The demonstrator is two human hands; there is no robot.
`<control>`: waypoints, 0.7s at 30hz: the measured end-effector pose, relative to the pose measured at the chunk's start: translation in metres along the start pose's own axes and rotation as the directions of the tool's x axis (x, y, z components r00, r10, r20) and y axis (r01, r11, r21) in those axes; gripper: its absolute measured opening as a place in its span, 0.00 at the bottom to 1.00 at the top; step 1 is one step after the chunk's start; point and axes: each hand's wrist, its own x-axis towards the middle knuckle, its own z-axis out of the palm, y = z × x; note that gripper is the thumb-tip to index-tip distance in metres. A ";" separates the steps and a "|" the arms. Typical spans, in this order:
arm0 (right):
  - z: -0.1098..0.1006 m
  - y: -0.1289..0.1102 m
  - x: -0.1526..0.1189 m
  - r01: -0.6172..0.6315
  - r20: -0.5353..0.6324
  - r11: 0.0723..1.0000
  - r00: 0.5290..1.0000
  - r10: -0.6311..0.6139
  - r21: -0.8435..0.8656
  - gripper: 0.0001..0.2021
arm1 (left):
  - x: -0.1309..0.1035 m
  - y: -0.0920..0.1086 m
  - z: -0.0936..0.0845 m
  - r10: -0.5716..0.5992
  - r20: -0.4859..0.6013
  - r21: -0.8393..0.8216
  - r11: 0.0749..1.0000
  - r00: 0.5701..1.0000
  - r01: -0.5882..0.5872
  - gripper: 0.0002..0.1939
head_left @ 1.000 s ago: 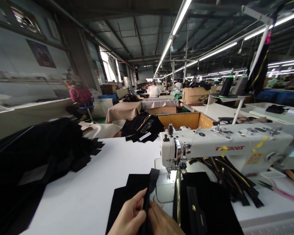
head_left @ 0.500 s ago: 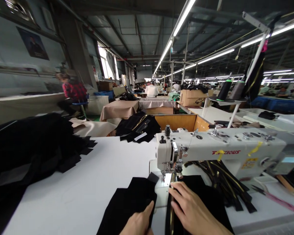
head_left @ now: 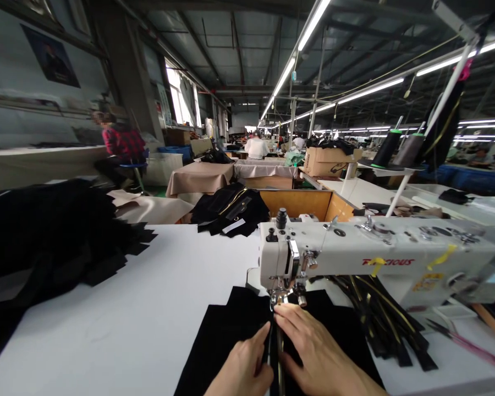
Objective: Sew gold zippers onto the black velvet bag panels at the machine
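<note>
A black fabric panel (head_left: 214,335) with stepped corners lies on the table up to the needle area of a white sewing machine (head_left: 334,247). A black zipper strip with gold teeth (head_left: 280,363) runs along it from the presser foot (head_left: 274,300) towards me. My left hand (head_left: 243,360) rests on the panel's right edge, index finger stretched towards the foot, thumb apart from it. My right hand (head_left: 313,346) lies over the zipper strip, fingers flat, tips just before the foot. More black fabric (head_left: 334,313) lies beneath and behind the right hand.
Several gold-toothed zipper strips (head_left: 379,319) lie under the machine arm, with pink-handled snips (head_left: 470,344) to their right. A large black fabric pile (head_left: 58,236) fills the table's left. Finished-looking black pieces (head_left: 231,212) sit behind. Thread cones (head_left: 388,148) stand at right. A person (head_left: 124,143) sits far left.
My left hand and the black panel have moved right and forward, so the panel's edge now meets the zipper strip at the foot. My right hand has shifted slightly left. The view has shifted slightly.
</note>
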 end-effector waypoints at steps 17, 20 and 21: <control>-0.004 0.000 -0.003 0.041 -0.057 0.998 0.998 -0.038 0.043 0.24 | -0.004 -0.049 0.001 0.698 -0.073 0.771 0.493 0.712 -0.404 0.29; -0.003 -0.001 -0.007 0.074 -0.093 0.997 0.993 -0.077 -0.032 0.22 | -0.004 -0.051 0.002 0.659 -0.038 0.784 0.485 0.751 -0.386 0.30; -0.001 -0.001 -0.008 0.083 -0.108 0.995 0.990 -0.087 -0.047 0.21 | -0.004 -0.050 0.001 0.653 -0.027 0.784 0.484 0.757 -0.390 0.30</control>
